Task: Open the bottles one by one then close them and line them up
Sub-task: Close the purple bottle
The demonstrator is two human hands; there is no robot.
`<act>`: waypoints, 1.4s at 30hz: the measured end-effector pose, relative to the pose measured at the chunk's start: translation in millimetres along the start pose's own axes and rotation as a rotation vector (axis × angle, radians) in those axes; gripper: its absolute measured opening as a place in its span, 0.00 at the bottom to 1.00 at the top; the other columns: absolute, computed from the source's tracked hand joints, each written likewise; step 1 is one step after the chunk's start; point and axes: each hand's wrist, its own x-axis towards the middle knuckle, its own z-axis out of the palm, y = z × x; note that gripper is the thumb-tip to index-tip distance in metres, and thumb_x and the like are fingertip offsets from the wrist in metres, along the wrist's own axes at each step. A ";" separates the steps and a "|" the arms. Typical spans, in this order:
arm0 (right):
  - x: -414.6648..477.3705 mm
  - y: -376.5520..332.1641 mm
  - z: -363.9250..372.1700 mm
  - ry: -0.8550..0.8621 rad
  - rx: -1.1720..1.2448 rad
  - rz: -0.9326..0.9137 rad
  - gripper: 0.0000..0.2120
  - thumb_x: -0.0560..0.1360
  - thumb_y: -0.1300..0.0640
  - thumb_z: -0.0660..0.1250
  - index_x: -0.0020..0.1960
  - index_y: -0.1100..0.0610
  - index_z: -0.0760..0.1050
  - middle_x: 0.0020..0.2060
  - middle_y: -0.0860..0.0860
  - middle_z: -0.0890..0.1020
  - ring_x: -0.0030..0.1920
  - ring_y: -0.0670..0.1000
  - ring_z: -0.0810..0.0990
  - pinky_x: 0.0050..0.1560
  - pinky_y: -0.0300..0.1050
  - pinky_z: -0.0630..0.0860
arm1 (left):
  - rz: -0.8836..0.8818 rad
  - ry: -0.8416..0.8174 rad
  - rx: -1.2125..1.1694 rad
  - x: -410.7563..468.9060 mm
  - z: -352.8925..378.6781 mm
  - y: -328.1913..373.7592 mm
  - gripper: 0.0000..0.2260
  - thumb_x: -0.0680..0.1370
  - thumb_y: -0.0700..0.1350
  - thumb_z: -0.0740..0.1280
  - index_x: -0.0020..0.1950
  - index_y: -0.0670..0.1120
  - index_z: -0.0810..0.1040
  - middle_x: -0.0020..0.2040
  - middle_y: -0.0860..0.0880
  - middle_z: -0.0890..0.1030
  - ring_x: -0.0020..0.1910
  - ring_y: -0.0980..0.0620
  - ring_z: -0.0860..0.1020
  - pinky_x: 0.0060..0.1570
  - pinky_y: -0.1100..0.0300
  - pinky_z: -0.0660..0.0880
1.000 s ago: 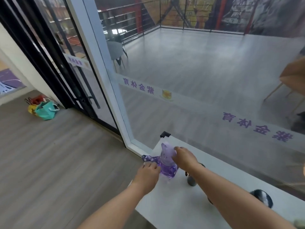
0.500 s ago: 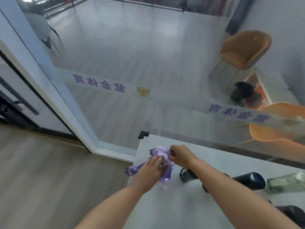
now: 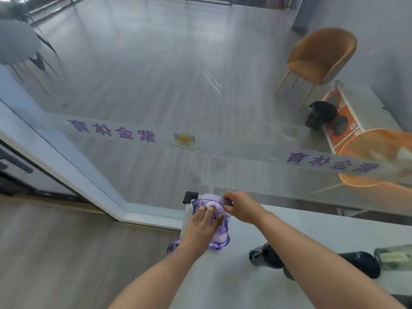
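Note:
A translucent purple bottle (image 3: 219, 230) with a purple strap (image 3: 217, 245) stands upright at the far left corner of the white table (image 3: 234, 282). My left hand (image 3: 204, 226) lies over its top and side, fingers on the lid. My right hand (image 3: 239, 207) pinches the lid's far edge. A dark bottle (image 3: 266, 256) lies on its side to the right, partly hidden by my right forearm, and its dark end (image 3: 361, 263) shows beyond the arm. A clear greenish bottle (image 3: 394, 257) lies at the right edge.
A glass wall with a purple-lettered band (image 3: 116, 132) runs just behind the table. A black corner guard (image 3: 189, 196) caps the table's far left corner. Wood floor lies to the left. Orange chairs (image 3: 321, 56) stand beyond the glass.
The view has swung right and down. The purple bottle now stands upright near the table corner, and both hands have shifted onto its lid.

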 end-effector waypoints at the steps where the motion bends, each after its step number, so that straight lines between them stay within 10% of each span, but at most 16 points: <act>1: 6.4 0.7 -2.9 0.002 0.002 -0.006 0.09 0.76 0.55 0.68 0.54 0.58 0.79 0.47 0.54 0.83 0.44 0.54 0.78 0.49 0.48 0.76 | -0.015 -0.003 0.001 5.3 -1.1 -2.4 0.43 0.53 0.39 0.78 0.67 0.50 0.69 0.65 0.41 0.66 0.58 0.38 0.68 0.49 0.51 0.78; 42: 44.2 39.6 -10.1 0.084 0.167 0.305 0.17 0.80 0.49 0.64 0.48 0.62 0.82 0.41 0.59 0.85 0.44 0.59 0.84 0.49 0.52 0.81 | -0.185 0.023 0.046 60.6 -11.3 -13.3 0.44 0.58 0.35 0.74 0.72 0.50 0.63 0.69 0.42 0.61 0.64 0.37 0.62 0.62 0.48 0.72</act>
